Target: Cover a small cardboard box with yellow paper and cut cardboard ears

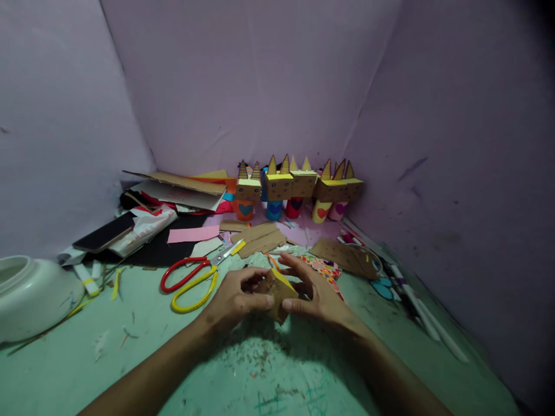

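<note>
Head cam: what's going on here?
A person's left hand and right hand hold a small cardboard piece with a yellow side, over the green table. Scissors lie beside the left hand, unheld. Box-headed figures stand in a row at the back, amid paper and cardboard scraps.

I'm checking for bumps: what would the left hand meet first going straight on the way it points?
The cardboard piece that the left hand holds, then probably the right hand; depth is unclear.
</note>
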A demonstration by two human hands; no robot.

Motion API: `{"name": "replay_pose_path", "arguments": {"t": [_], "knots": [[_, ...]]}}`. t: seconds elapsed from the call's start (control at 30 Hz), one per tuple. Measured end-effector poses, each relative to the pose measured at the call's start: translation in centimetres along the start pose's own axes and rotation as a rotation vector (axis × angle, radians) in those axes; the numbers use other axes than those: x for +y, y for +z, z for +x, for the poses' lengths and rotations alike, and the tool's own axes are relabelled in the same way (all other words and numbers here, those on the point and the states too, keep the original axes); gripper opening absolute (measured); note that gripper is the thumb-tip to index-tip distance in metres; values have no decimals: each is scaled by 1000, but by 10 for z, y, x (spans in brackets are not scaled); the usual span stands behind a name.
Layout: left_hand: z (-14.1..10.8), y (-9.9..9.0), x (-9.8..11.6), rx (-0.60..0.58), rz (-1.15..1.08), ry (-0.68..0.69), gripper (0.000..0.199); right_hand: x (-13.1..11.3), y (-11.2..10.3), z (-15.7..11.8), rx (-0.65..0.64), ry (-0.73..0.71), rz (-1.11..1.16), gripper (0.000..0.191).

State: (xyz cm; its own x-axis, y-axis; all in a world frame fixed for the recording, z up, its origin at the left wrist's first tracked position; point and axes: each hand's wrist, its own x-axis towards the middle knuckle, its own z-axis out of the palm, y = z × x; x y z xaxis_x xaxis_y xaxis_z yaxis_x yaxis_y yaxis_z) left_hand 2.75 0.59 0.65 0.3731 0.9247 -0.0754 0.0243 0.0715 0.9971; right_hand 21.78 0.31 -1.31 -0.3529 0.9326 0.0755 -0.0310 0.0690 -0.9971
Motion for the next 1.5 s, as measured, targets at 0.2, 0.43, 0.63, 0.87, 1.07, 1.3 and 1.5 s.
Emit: {"name": "replay_pose_path", "arguments": {"t": [0.2, 0.43, 0.63, 0.87, 1.07, 1.3, 1.5], "knots": [[-3, -2, -2, 25, -101, 143, 72, -1, 8, 1, 2, 45, 272, 65], [-4, 4, -2, 72, 122, 182, 67, 5, 19, 3, 19, 66, 391, 62], [-8, 3, 4, 159, 468, 418, 55, 4, 16, 1, 56, -149, -103, 72], [-5, 4, 0, 116, 456, 380, 51, 2, 11, -2, 100, -212, -335, 65], [-2, 8, -4, -27, -261, 116, 58, 4, 16, 2, 51, -119, 79, 67], [-3, 7, -5, 95, 72, 175, 72, 2, 9, 3, 172, -128, -142, 55], [-4, 6, -2, 83, 286, 143, 54, 5, 13, 0, 217, -175, -453, 77]]}}
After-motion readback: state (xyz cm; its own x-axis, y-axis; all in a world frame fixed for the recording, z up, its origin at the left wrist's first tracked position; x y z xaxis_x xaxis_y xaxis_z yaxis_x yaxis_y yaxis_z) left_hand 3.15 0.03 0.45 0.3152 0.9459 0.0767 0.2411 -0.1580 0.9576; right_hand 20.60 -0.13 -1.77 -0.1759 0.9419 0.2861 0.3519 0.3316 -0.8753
